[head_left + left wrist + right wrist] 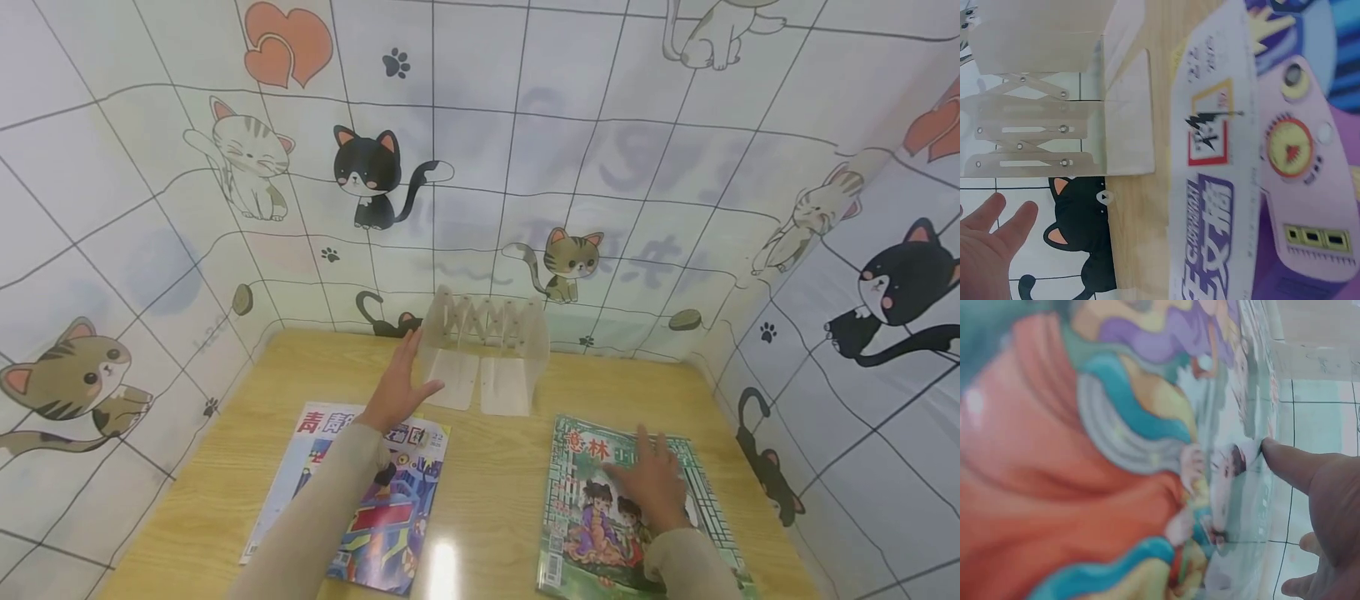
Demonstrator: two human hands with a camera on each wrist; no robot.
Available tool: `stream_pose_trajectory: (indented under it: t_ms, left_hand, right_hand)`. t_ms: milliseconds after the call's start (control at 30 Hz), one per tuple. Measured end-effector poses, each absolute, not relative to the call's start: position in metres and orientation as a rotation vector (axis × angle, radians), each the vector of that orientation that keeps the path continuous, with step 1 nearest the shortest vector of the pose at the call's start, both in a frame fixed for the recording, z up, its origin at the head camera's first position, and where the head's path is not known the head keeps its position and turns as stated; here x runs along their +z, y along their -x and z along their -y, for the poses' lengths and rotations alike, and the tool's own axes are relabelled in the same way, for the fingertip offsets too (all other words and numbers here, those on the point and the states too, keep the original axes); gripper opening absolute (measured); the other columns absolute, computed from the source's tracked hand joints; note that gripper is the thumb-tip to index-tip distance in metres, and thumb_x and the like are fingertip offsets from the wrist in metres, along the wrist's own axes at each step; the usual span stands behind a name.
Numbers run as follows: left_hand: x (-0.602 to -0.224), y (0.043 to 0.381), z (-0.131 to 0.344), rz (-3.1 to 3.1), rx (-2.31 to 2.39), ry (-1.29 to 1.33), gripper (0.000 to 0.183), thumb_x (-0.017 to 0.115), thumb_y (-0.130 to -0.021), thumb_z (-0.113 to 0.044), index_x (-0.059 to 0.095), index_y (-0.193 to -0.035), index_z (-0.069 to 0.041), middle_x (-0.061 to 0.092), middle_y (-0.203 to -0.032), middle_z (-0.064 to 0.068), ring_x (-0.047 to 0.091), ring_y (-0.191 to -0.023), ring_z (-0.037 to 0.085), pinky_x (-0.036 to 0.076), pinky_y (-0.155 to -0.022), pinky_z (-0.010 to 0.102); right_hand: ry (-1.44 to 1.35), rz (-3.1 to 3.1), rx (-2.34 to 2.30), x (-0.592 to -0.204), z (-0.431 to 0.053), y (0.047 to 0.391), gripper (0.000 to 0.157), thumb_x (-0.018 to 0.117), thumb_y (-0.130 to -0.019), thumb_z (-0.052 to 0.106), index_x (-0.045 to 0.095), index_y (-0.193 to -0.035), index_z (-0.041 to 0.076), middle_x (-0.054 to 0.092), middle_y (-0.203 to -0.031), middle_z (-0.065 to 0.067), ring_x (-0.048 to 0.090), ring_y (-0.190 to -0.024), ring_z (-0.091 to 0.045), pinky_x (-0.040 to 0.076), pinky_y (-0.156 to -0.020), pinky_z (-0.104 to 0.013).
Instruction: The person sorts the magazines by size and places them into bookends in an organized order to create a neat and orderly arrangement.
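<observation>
A whitish expandable bookend [505, 388] with criss-cross slats stands at the back of the table. My left hand [396, 390] is beside its left side, fingers extended and thumb spread; in the left wrist view the fingers [1015, 230] hold nothing and stand apart from the bookend [1129, 119]. Under my left forearm lie two overlapping magazines, a colourful one [390, 517] over a paler one [281, 492]. On the right, my right hand [654, 483] is over a green illustrated magazine [592, 533], fingers spread. Whether its fingertips touch the cover, I cannot tell.
The wood-grain table [487, 475] is enclosed by walls covered in white grid sheeting [480, 167] with cartoon cats. Bare tabletop runs between the two groups of magazines. A bright light reflection shows near the front.
</observation>
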State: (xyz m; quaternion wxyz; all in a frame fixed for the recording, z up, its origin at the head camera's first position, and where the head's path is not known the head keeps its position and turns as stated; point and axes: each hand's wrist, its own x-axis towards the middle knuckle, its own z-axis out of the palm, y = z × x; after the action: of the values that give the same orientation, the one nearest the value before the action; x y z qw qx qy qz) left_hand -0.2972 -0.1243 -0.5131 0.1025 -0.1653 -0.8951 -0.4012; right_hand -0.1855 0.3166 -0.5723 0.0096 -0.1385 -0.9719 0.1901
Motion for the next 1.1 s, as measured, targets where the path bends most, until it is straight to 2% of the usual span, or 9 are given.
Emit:
stream_pose_trajectory:
  t_ms: [233,367,567,800,967,1100]
  left_hand:
    - [-0.508,0.301,0.124,2.581,-1.318,0.506,0.099,0.075,-0.086,-0.032,0.007,-0.158,-0.027,0.004,-0.163,0.007,0.023,-0.143,0.035,0.036,-0.103,0.053]
    - [-0.511,0.307,0.126,2.575,-1.357,0.494,0.099,0.076,-0.085,-0.032,0.007,-0.157,-0.031,0.005,-0.163,0.003,0.033,-0.138,0.035,0.041,-0.099,0.052]
    - [-0.510,0.311,0.128,2.559,-1.377,0.493,0.099,0.078,-0.084,-0.028,0.012,-0.157,-0.028,0.013,-0.162,0.004,0.041,-0.131,0.037,0.044,-0.096,0.053]
    - [-0.508,0.315,0.126,2.569,-1.444,0.492,0.096,0.076,-0.085,-0.021,0.014,-0.157,-0.027,0.023,-0.158,0.008,0.044,-0.128,0.040,0.046,-0.095,0.051]
    - [-0.503,0.317,0.126,2.607,-1.438,0.505,0.093,0.074,-0.087,-0.016,0.016,-0.157,-0.033,0.030,-0.154,0.015,0.048,-0.124,0.041,0.047,-0.094,0.048]
    - [-0.498,0.320,0.126,2.630,-1.418,0.509,0.088,0.073,-0.088,-0.015,0.020,-0.156,-0.032,0.036,-0.151,0.014,0.051,-0.122,0.038,0.048,-0.094,0.046]
  right_hand:
    - [0.488,3.033,0.655,-0.565,-0.329,0.186,0.108,0.078,-0.075,0.052,0.021,-0.154,0.006,0.019,-0.145,-0.039,0.025,-0.122,-0.065,0.035,-0.082,-0.075]
    - [0.514,3.052,0.680,-0.561,-0.336,0.186,0.106,0.079,-0.075,0.051,0.024,-0.152,0.002,0.027,-0.139,-0.042,0.029,-0.118,-0.065,0.035,-0.082,-0.073]
    - [0.493,3.085,0.684,-0.554,-0.343,0.182,0.102,0.077,-0.075,0.052,0.030,-0.148,-0.002,0.036,-0.134,-0.043,0.035,-0.116,-0.063,0.032,-0.089,-0.071]
    - [0.521,3.114,0.762,-0.555,-0.351,0.183,0.105,0.075,-0.076,0.058,0.026,-0.151,0.001,0.031,-0.141,-0.040,0.033,-0.122,-0.061,0.031,-0.094,-0.070]
    - [0.505,3.125,0.900,-0.559,-0.360,0.182,0.108,0.073,-0.076,0.062,0.023,-0.153,0.004,0.027,-0.146,-0.038,0.034,-0.123,-0.060,0.033,-0.093,-0.070]
    - [0.459,3.097,1.065,-0.565,-0.370,0.178,0.101,0.073,-0.080,0.054,0.022,-0.154,0.006,0.023,-0.149,-0.036,0.032,-0.126,-0.058,0.032,-0.095,-0.069]
